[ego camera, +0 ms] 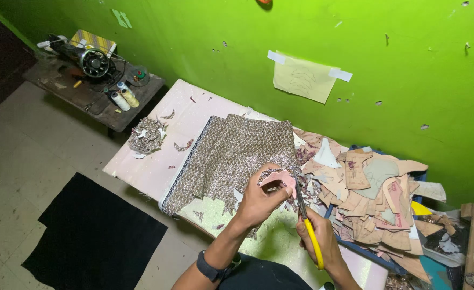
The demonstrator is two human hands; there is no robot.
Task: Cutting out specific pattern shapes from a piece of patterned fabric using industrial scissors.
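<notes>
- Head view: a person at a pale worktable (156,161) holds a small pink shaped piece (278,179) pinched in the left hand (258,203), lifted off the surface and turned toward the blades, which appears to keep its edge free for trimming.
- The right hand (320,244) is closed around the yellow handles of a pair of scissors (307,217); the blades point up and away from that hand and meet the right edge of the pink piece, just beside the left thumb.
- A dark band (211,268) sits on the left wrist, below the hand.
- A sheet of glittery patterned fabric (231,156) lies flat on the table just beyond and to the left of the left hand, its near edge jagged where shapes look to have been cut out, within easy reach of both hands.
- To the right of the right hand, a loose heap of tan card patterns (371,198) spills over a blue tray (366,249), apparently kept close as a stock of templates.
- Well beyond the left hand, a small mound of fabric scraps (147,135) sits apart on the table, seemingly pushed clear of the cutting area.
- Farther off to the left, a black sewing machine (89,60) and 2 thread spools (124,98) stand on a low dark bench (60,88).
- A yellow paper sheet (304,79) is taped at 2 corners to the green wall (409,64), facing the worker.
- A black mat (95,236) lies on the tiled floor left of the left forearm.
</notes>
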